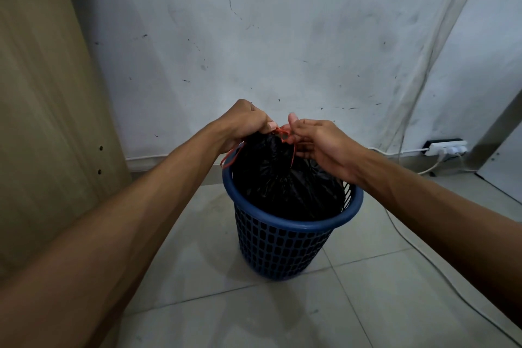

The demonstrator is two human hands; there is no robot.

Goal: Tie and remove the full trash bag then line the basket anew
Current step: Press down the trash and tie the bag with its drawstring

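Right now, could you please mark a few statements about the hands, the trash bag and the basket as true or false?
1. The black trash bag sits inside the blue basket. True.
2. The bag has a green drawstring. False: the drawstring is red.
3. Both the left hand and the right hand are at the bag's gathered top. True.
4. The basket stands on a table. False: it stands on the tiled floor.
5. A power strip lies by the wall. True.

Hands: two, left hand (245,121) and right hand (319,141)
Blue mesh baskets (285,246): one
Black trash bags (282,175): one
Red drawstrings (283,134): one
Power strips (446,147): one
Wooden panels (48,110): one
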